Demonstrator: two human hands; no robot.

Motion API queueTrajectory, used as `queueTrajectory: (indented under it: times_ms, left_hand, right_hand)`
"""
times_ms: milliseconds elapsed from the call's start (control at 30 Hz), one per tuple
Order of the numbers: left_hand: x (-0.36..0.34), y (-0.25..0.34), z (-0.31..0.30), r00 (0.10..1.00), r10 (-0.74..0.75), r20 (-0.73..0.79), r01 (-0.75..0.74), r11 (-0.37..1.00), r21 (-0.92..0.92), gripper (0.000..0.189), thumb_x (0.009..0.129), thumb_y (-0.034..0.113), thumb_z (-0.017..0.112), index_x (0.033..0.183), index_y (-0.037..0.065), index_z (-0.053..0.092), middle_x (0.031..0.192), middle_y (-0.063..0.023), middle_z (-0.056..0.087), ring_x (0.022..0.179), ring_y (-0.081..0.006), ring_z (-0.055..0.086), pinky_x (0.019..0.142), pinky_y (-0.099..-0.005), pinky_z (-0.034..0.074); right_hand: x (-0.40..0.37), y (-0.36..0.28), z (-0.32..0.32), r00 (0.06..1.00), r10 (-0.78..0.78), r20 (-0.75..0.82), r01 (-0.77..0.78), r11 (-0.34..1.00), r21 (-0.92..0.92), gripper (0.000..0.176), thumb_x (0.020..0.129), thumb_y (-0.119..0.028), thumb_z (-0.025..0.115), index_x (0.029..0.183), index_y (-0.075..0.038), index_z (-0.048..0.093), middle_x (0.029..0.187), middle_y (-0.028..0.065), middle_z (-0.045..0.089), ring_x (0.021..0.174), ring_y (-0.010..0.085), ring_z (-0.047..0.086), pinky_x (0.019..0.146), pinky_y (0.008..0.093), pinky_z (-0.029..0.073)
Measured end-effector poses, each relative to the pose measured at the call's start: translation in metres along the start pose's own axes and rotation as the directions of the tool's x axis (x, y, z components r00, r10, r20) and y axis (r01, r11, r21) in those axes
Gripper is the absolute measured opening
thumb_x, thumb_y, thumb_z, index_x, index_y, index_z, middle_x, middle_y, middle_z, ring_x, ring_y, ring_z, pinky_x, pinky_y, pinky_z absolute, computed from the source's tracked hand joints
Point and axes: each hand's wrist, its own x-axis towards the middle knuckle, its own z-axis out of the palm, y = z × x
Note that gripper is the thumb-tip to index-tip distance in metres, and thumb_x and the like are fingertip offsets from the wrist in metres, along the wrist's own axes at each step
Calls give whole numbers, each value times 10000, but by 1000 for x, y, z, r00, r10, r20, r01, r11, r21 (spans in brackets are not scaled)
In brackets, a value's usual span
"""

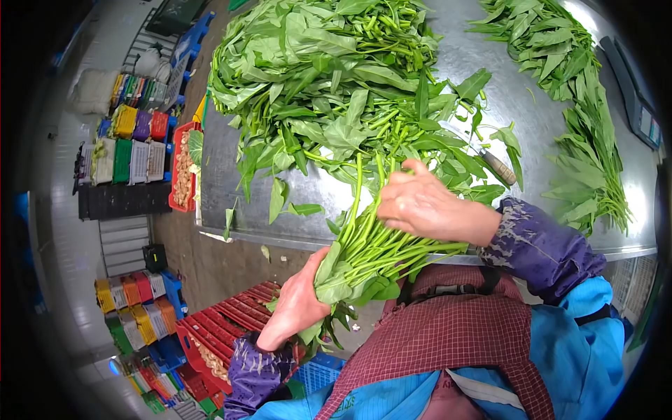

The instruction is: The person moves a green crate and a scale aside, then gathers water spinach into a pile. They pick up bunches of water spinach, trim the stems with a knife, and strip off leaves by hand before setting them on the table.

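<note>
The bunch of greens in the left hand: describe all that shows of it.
The bunch of greens has slender, smooth-looking, bright green stems and broader leaves. The left hand clasps its leafy part, and some leaves hang below. The stems fan up and right across the picture, between the checked apron and the metal table. The right hand is at the upper stems; its grip is unclear.

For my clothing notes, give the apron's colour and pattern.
The apron is dark red with a pale grid, best seen in the head view.
</note>
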Motion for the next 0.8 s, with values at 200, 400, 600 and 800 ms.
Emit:
queueTrajectory:
  times_ms: [200, 400, 600, 800]
  left_hand:
    - [-1, -23, 8, 1000, -28, 6, 29, 985, -172, 831, 583, 8, 727, 1312, 32, 330, 1145, -125, 550, 1075, -199, 522, 934, -312, 387]
    - [5, -45, 14, 996, 36, -81, -69, 889, -453, 774, 614, 65, 762, 1274, 23, 360, 1153, -88, 537, 1059, -165, 497, 924, -305, 388]
    - [11, -25, 19, 996, 24, -87, -67, 844, -532, 738, 620, 49, 766, 1252, 17, 387, 1149, -83, 530, 1058, -153, 485, 922, -295, 386]
    - [2, -44, 22, 993, -57, 99, 111, 685, -720, 733, 636, 12, 748, 1273, 24, 386, 1180, -61, 514, 1059, -153, 491, 920, -292, 391]
  right_hand:
    - [-26, 55, -49, 962, 133, -238, -236, 844, -482, 76, 765, -153, 599, 765, -88, 561, 706, 56, 514, 732, 227, 516, 732, 397, 410]
    - [-69, 48, -45, 651, 674, 348, -710, 380, 593, 358, 761, -194, 603, 1072, -30, 535, 945, 29, 614, 561, 47, 507, 496, 208, 443]
    - [-37, -4, 19, 730, 378, 569, -619, 12, 786, 620, 799, -259, 640, 1252, 16, 317, 1121, 194, 495, 624, 132, 598, 433, 210, 462]
    - [-52, 55, -51, 595, 756, 275, -126, -250, 960, 174, 838, -121, 499, 986, -31, 524, 640, -31, 456, 415, 57, 392, 356, 214, 341]
